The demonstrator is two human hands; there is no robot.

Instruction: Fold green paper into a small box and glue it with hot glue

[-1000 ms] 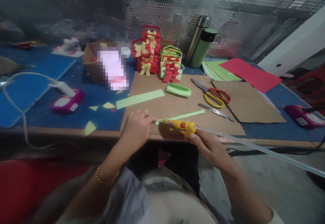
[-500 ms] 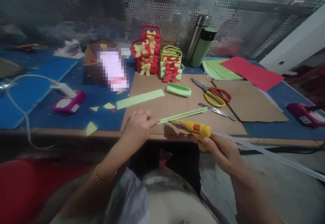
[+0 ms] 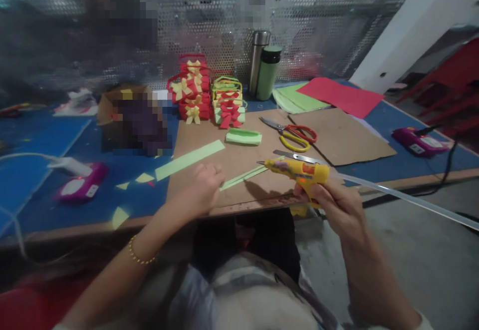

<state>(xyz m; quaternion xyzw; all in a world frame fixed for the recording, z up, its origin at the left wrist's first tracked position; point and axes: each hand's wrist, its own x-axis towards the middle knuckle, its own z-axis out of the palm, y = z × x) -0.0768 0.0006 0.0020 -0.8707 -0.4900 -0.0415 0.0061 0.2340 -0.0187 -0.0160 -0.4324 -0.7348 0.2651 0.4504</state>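
Observation:
My right hand [image 3: 339, 205] is wrapped round the handle of a yellow hot glue gun [image 3: 295, 169], with a long clear glue stick [image 3: 396, 195] running out of its back. The nozzle points left, above a narrow folded green paper strip [image 3: 243, 176]. At that strip's near left end is my left hand [image 3: 204, 187], fingers curled and closed on the end; the fingertips are partly hidden. A wider flat green paper strip [image 3: 190, 159] lies just beyond it. Farther back rests a small folded green paper piece [image 3: 243, 137]. All these papers lie on a cardboard sheet [image 3: 232, 197].
Scissors [image 3: 288, 133] and a metal blade [image 3: 297, 157] lie right of centre. Red and green paper baskets with bows [image 3: 194, 100] stand behind, beside two flasks [image 3: 267, 75]. Red paper [image 3: 340, 98], purple power sockets [image 3: 80, 182] and a brown box [image 3: 112, 120] are around.
The glue gun has lifted slightly off the strip, nozzle now more level. My left hand's fingers have curled in at the strip's end. The whole view has swung to the right.

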